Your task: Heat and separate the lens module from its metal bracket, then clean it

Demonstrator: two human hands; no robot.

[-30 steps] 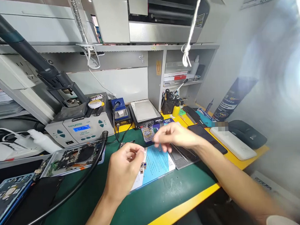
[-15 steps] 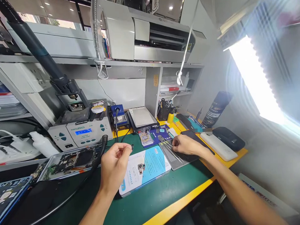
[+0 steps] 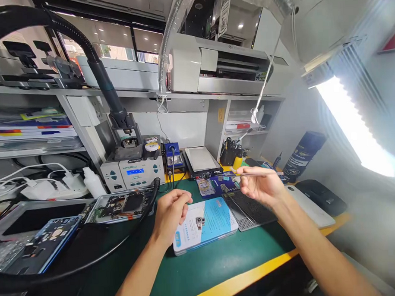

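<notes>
My right hand (image 3: pixel 262 186) is raised above the grey perforated mat (image 3: pixel 248 209), fingers pinched on thin metal tweezers (image 3: pixel 237 175) that point left. My left hand (image 3: pixel 170 211) hovers over the green desk mat (image 3: pixel 221 259) with fingers curled together; what they pinch, if anything, is too small to make out. Just right of it lies a blue and white packet (image 3: pixel 205 223) with a small camera module (image 3: pixel 199 221) resting on top.
A hot-air station (image 3: pixel 133 172) with its black hose, a blue soldering stand (image 3: pixel 172 153) and a heating plate (image 3: pixel 201 161) line the back. A tray with a circuit board (image 3: pixel 122 206) and an opened blue phone (image 3: pixel 45 244) lie left. A black can (image 3: pixel 303 155) stands right.
My right hand lifted off the perforated mat with the tweezers in it. The left hand kept its place above the packet. My view tilted upward and shifted.
</notes>
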